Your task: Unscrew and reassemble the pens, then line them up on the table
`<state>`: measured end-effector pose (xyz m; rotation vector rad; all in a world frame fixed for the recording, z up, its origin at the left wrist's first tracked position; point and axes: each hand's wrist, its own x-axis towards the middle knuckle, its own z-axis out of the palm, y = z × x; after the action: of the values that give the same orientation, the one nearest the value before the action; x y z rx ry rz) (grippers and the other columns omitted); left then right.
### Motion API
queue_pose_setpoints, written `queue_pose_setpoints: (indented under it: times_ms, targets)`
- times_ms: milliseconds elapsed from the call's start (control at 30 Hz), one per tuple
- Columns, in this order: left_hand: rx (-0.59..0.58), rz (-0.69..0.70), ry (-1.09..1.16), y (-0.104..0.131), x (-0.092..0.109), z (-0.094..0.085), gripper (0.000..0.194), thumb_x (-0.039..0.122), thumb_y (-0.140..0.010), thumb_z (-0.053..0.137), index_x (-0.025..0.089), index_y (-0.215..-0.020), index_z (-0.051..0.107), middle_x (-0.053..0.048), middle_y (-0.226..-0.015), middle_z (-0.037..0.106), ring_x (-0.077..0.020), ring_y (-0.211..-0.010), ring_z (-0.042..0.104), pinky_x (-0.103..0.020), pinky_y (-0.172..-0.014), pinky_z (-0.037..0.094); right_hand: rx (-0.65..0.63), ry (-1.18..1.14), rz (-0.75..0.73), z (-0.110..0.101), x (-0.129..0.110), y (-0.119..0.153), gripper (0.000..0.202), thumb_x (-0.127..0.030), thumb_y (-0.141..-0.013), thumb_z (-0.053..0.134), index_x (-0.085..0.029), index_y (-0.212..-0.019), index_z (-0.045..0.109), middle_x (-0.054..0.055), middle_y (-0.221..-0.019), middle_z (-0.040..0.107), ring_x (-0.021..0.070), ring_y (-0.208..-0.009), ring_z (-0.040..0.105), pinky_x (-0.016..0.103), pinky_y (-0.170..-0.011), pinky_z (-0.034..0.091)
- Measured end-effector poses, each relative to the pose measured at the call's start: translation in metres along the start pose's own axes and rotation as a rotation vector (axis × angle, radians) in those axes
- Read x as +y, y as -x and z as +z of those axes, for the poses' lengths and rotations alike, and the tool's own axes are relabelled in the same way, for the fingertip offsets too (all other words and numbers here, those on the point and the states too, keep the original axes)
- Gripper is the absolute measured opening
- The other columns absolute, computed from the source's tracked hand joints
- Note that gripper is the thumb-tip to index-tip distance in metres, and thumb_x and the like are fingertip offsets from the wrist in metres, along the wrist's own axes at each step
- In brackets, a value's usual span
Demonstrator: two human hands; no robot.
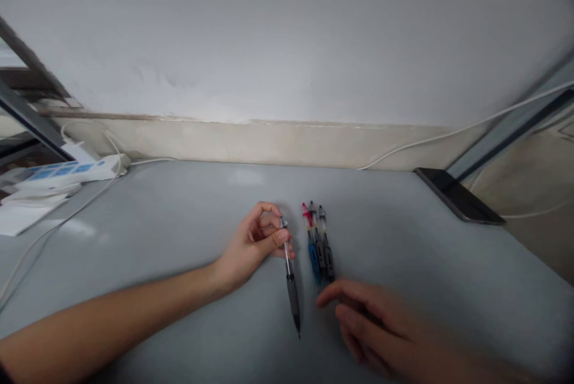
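My left hand (262,234) is closed on the upper part of a pen (292,294) with a clear barrel and a dark grey grip. Its tip points down toward me. Just right of it, three more pens lie side by side on the desk: one with a red top and blue grip (313,255), a dark-gripped one (318,246) in the middle, and another dark-gripped one (329,258) on the right. My right hand (372,324), blurred, is near the lower ends of these three, with its fingers apart and nothing held.
The grey desk (179,210) meets a wall at the back. On the left are a white power strip (94,170), some papers (31,213) and a white cable (76,210). A black phone or tablet (457,192) lies at the back right, near another white cable (421,143).
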<state>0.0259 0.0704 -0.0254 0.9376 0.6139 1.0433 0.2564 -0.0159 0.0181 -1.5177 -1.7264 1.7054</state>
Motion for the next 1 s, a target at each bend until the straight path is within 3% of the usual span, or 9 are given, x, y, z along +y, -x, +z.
queue_pose_setpoints:
  times_ms: [367,1000]
  targets:
    - [0.002,0.011,0.010,0.0005,-0.0010,-0.0003,0.041,0.025,-0.083,0.086,0.024,-0.107,0.052,0.007,-0.078,0.062,-0.0102,-0.066,0.065,-0.027,-0.065,0.062,-0.019,-0.009,0.004,-0.0001,-0.0016,-0.0008,0.033,-0.044,-0.103,0.047,-0.021,-0.118,0.064,-0.005,-0.066,0.054,0.0136,-0.055,0.043,0.024,-0.050,0.037]
    - [-0.027,-0.015,0.012,-0.0008,-0.0021,-0.0024,0.038,0.023,-0.079,0.089,0.019,-0.097,0.057,0.006,-0.075,0.060,-0.0095,-0.065,0.063,-0.030,-0.063,0.066,-0.023,0.014,-0.037,-0.0011,0.0016,-0.0007,0.036,-0.049,-0.103,0.045,-0.021,-0.118,0.064,-0.004,-0.067,0.054,0.0150,-0.058,0.046,0.025,-0.054,0.039]
